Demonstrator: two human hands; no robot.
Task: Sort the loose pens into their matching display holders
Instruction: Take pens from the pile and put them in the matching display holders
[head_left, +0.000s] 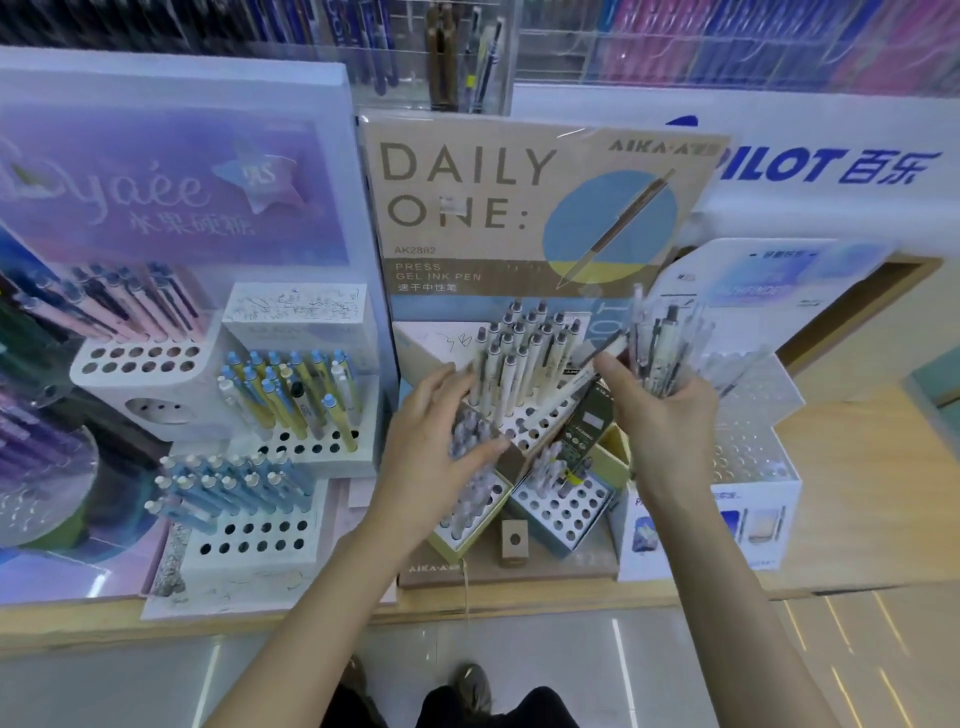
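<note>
While your right hand (670, 421) grips a bundle of loose pens (657, 343) right of centre, upright so that you can pick one out, your left hand (436, 436) is open, fingers spread over the centre holder (524, 436) — probably to steady its cream pens (519, 348).
</note>
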